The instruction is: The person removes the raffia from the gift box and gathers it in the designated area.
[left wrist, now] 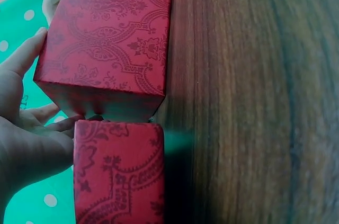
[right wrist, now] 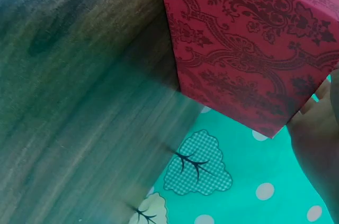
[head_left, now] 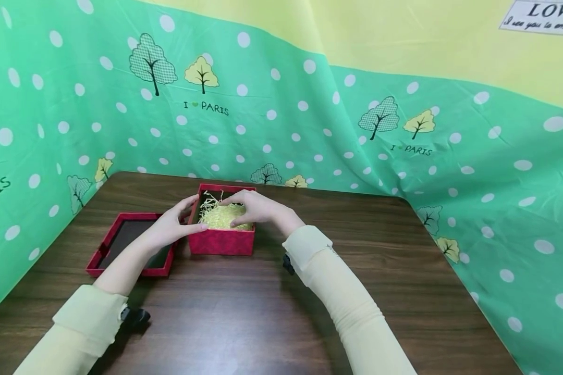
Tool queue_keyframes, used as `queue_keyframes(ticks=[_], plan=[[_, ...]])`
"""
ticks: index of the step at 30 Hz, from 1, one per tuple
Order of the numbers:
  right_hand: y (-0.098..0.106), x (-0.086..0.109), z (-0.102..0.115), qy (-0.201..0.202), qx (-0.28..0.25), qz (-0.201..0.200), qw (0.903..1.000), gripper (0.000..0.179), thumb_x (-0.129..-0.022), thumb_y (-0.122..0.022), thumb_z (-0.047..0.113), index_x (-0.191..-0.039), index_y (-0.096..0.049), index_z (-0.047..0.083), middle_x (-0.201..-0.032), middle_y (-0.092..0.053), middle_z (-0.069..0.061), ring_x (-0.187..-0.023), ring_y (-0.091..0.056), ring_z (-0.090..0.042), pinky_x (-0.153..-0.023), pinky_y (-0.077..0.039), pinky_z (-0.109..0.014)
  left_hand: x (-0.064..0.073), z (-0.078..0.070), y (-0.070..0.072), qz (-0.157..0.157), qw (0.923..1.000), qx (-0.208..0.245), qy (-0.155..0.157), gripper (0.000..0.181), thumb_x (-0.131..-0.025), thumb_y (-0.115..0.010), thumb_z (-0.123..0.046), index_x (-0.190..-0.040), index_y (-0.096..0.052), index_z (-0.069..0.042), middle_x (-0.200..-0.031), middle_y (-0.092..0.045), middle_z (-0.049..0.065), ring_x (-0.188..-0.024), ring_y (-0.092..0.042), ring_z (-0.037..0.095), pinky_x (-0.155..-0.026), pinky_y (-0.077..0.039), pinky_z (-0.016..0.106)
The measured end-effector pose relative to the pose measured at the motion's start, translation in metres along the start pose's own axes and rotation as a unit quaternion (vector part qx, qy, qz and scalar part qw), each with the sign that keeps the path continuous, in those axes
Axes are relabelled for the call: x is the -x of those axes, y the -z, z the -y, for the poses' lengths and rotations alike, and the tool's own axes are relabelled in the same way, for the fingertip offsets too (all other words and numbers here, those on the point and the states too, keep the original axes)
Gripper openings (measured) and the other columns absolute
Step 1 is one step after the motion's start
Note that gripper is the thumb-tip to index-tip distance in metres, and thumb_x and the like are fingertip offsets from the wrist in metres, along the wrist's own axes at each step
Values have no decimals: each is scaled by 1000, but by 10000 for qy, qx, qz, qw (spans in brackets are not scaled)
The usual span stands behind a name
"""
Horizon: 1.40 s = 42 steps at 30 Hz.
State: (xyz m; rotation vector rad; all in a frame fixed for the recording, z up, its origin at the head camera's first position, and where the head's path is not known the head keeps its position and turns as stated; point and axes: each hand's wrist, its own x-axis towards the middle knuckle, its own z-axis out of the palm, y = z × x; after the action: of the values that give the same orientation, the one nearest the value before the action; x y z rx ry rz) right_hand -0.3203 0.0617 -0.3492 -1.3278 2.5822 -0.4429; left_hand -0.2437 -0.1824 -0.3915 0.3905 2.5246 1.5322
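Note:
A red patterned box without its lid stands near the back of the table, filled with pale yellow shredded paper. My left hand is spread along the box's left side, its thumb reaching over the front left corner at the rim. In the left wrist view that thumb tip touches the top edge of the red box. From the right side my right hand reaches over the rim, fingers and thumb spread apart on the shredded paper. In the right wrist view the box wall hides most of that hand.
The red lid lies upturned left of the box, its dark inside facing up, partly under my left forearm. The brown wooden table extends in front and to the right. A green dotted cloth hangs behind and along both sides.

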Motion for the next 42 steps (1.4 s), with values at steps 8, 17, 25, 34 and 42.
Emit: queue_keyframes(ticks=[8, 17, 25, 34, 42], plan=[[1, -8, 0, -186, 252, 358, 9989, 53, -82, -75, 24, -131, -57, 19, -134, -55, 5, -122, -50, -9, -100, -41, -26, 0, 3, 0, -63, 9999, -70, 124, 90, -83, -72, -36, -152, -16, -21, -156, -19, 13, -138, -24, 40, -104, -29, 61], [-1, -12, 3, -424, 416, 417, 9974, 38, -82, -74, 17, -118, -65, 21, -110, -66, 5, -101, -59, -7, -84, -48, -23, 0, 2, 0, -92, 9995, -258, 132, 91, -82, -72, -40, -152, -15, -23, -156, -20, 12, -138, -24, 41, -102, -30, 63], [-4, -16, 2, -409, 559, 331, 9970, 19, -80, -74, 14, -98, -69, 21, -93, -67, 7, -87, -60, -5, -75, -47, -19, 2, 0, -1, -107, 9997, -162, 115, 91, -82, -72, -39, -152, -16, -23, -154, -22, 15, -137, -28, 40, -103, -31, 60], [-2, -13, 0, -178, 318, 76, 9993, 12, -82, -70, 11, -93, -72, 17, -89, -69, 6, -84, -61, -5, -73, -47, -18, 0, 1, -2, -98, 9997, -178, 98, 91, -83, -72, -38, -152, -16, -23, -155, -21, 14, -137, -26, 41, -102, -31, 61], [4, -11, 3, -24, 259, -129, 9996, 10, -83, -70, 11, -92, -73, 13, -88, -70, 5, -82, -62, -9, -72, -46, -17, 1, 2, -1, -109, 9997, -150, 126, 91, -82, -72, -42, -152, -17, -25, -155, -22, 14, -137, -27, 40, -104, -31, 60]])
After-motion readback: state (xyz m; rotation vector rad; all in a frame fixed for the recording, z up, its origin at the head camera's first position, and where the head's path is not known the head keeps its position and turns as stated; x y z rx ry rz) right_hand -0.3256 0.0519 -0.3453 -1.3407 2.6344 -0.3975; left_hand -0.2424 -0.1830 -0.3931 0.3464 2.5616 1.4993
